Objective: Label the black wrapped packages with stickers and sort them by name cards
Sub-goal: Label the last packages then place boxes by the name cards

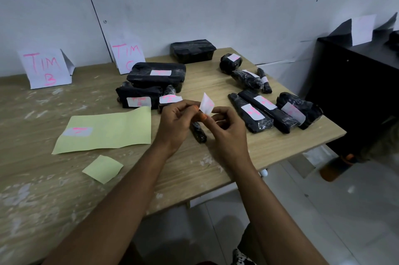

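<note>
Both hands meet above the table's middle on a small white sticker (206, 104) with pink writing. My left hand (176, 123) pinches its lower edge, and my right hand (226, 127) pinches it from the right. Under the hands lies a small black package (198, 133) with no sticker showing. A yellow backing sheet (112, 128) at the left carries one sticker (77, 131). Labelled black packages (156, 76) are stacked by the "TIM C" card (127, 55). Several more labelled packages (261, 111) lie at the right. The "TIM B" card (44, 68) stands far left.
A small yellow paper piece (102, 168) lies near the table's (280, 148) front. An unlabelled black box (192, 51) sits at the back by the wall. A black cabinet (354, 83) stands to the right, with a white card (363, 29) and dark items on top.
</note>
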